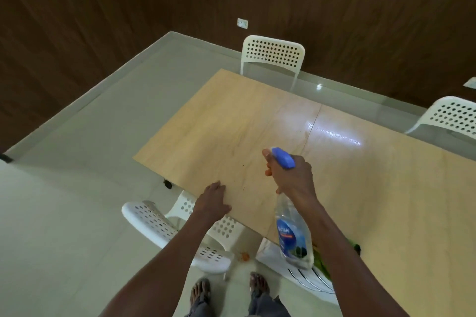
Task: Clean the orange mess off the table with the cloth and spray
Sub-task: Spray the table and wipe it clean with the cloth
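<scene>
Right hand (291,177) grips spray bottle (291,234) (blue label, wording unreadable); left hand (212,199) flat-fingered on table (386,201) edge

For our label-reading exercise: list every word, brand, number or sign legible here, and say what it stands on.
Clear spray bottle with blue trigger, blue label: large white brand word, blurred, not surely readable.
Smaller print below it: too small to read.
White wall socket: no readable marking.
Nothing else carries text.

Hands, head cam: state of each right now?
Left hand: open, fingers resting flat on the table edge, holding nothing.
Right hand: closed around the spray bottle, gripping its neck just under the blue nozzle.
</scene>
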